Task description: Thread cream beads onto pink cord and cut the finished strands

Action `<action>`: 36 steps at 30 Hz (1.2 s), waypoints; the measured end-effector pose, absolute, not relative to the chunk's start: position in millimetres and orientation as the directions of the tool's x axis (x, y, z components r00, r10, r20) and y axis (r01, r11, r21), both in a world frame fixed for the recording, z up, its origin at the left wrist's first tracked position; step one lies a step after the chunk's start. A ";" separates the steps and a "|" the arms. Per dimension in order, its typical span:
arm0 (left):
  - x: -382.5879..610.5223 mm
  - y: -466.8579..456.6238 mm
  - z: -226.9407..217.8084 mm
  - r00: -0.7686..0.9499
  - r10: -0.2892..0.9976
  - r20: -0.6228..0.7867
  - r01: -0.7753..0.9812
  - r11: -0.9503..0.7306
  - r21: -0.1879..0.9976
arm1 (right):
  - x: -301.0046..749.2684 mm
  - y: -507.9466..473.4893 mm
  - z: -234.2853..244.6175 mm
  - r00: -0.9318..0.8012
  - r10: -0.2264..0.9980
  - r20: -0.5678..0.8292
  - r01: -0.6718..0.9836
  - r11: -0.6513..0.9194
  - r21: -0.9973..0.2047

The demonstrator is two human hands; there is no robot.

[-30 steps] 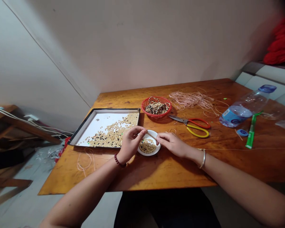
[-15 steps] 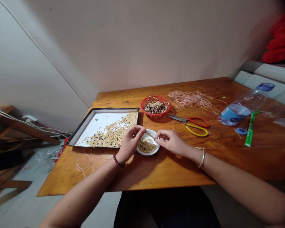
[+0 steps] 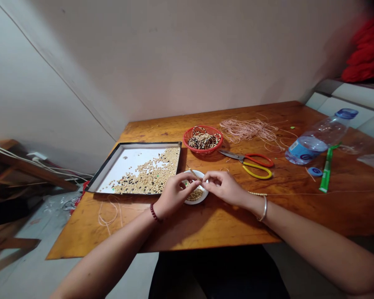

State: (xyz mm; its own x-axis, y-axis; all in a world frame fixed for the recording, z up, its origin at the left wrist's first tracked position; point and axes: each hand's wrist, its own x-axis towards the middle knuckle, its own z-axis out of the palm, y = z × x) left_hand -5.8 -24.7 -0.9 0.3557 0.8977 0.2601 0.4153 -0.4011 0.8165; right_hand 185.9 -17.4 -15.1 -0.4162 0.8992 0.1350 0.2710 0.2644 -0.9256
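Observation:
Over a small white bowl (image 3: 195, 202) of beige and dark beads, the fingertips of my two hands meet. My left hand (image 3: 176, 190) is pinched closed at the bowl's left side. My right hand (image 3: 222, 185) is closed, thumb and forefinger together, on a beaded string. A thin beaded end (image 3: 191, 171) rises behind the left fingers; the grip itself is partly hidden. By my right wrist, more threaded beads (image 3: 257, 193) show, and the thin string runs on to the right across the table.
A black-rimmed tray (image 3: 110, 160) of loose beads lies left. Behind the bowl stands a red basket (image 3: 202, 152) of beaded strands. Scissors (image 3: 257, 165), tangled pink cord (image 3: 249, 129), a plastic bottle (image 3: 311, 145), its blue cap (image 3: 314, 171) and a green packet (image 3: 328, 172) are to the right.
My left hand has moved right and slightly down, from apart to meeting my right fingertips. The beaded stretch between the hands is now mostly covered by fingers.

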 end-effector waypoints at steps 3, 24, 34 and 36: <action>-5.4 -25.4 0.1 0.373 0.889 0.266 0.424 -0.419 0.803 | 184.7 -17.6 -17.1 -0.403 0.906 0.128 0.284 0.257 -0.924; -6.1 -25.5 1.2 0.255 0.915 0.314 0.476 -0.401 0.782 | 192.3 0.2 -16.7 -0.116 0.975 0.192 0.010 0.194 -0.981; -7.5 -22.8 1.2 0.407 0.852 0.328 0.552 -0.516 0.655 | 192.4 -5.0 -15.4 -0.058 0.954 0.295 0.144 0.300 -0.943; -7.3 -23.0 0.3 0.406 0.855 0.322 0.557 -0.511 0.654 | 192.8 -4.4 -15.5 -0.052 0.950 0.309 0.151 0.313 -0.938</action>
State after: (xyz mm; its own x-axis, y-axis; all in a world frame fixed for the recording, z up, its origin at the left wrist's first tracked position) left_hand -7.3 -23.0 0.3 0.4064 0.8551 0.3220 0.5573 -0.5112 0.6542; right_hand 192.8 -4.4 -15.5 -0.0523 0.9497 0.3089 0.1507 0.3133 -0.9376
